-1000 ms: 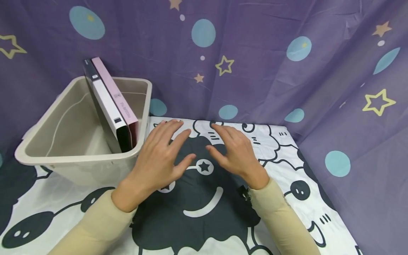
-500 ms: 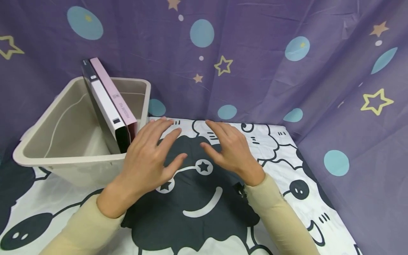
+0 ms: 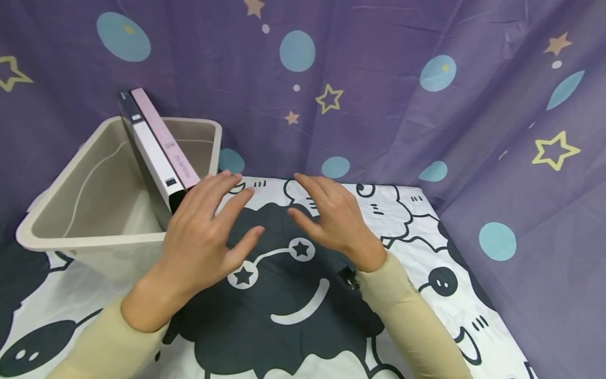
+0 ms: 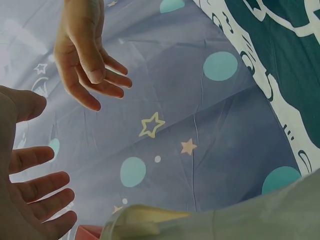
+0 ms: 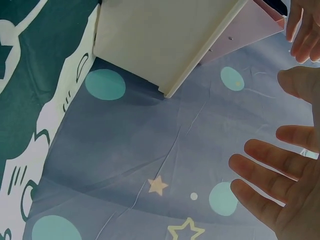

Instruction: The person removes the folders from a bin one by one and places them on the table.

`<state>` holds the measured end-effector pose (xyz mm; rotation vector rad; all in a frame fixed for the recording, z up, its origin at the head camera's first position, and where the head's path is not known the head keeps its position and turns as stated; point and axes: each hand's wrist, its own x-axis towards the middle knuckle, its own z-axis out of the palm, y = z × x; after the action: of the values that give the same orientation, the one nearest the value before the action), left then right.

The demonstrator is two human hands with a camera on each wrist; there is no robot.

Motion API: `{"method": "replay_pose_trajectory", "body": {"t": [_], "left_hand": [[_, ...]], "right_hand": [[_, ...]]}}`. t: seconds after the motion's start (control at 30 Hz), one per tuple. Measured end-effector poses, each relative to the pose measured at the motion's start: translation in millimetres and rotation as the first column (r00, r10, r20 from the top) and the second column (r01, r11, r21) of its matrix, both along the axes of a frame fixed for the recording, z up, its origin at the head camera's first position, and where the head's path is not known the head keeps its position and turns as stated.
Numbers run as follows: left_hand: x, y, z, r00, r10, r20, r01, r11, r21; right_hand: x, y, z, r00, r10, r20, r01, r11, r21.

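Observation:
My left hand (image 3: 201, 231) hovers with spread fingers in front of the right side of a beige plastic bin (image 3: 118, 240), covering part of its rim. Whether it touches the bin I cannot tell. To its right, my right hand (image 3: 333, 218) is held over the cloth with fingers extended and thumb apart, holding nothing. Two box files lean side by side inside the bin: a black-and-white one (image 3: 151, 152) and a pink one (image 3: 165, 139). Their near lower ends are partly hidden behind my left hand. The right wrist view shows the pink file (image 5: 245, 32) sticking out past the bin (image 5: 165, 40).
A white and black cartoon-print cloth (image 3: 284, 295) covers the table. Behind and to the right hangs a purple curtain (image 3: 379, 131) with stars and blue dots, close to the table's far edge. The bin's left part has room beside the files.
My left hand has moved left and a little toward me, now overlapping the bin and the files' near end. The right hand has shifted slightly left. Bin and files stay put.

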<state>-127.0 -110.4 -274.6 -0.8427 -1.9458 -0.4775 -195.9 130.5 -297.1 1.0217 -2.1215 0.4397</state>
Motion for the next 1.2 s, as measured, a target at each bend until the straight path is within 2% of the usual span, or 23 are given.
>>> {"method": "replay_pose_trajectory", "body": {"t": [0.4, 0.7, 1.2], "left_hand": [[7.3, -9, 11.9, 0.999, 0.003, -0.035, -0.001, 0.999, 0.041], [10.8, -18, 19.5, 0.998, 0.026, -0.06, -0.019, 0.993, 0.119], [15.7, -37, 16.6, 0.992, 0.114, -0.063, -0.099, 0.975, 0.199]], "right_hand": [[-1.9, -10, 7.5, 1.0, 0.006, 0.001, -0.006, 1.0, 0.008], [-3.1, -18, 12.5, 1.0, 0.027, -0.007, -0.027, 0.999, 0.023], [-4.7, -31, 20.7, 0.998, 0.062, -0.005, -0.062, 0.997, 0.047]]}}
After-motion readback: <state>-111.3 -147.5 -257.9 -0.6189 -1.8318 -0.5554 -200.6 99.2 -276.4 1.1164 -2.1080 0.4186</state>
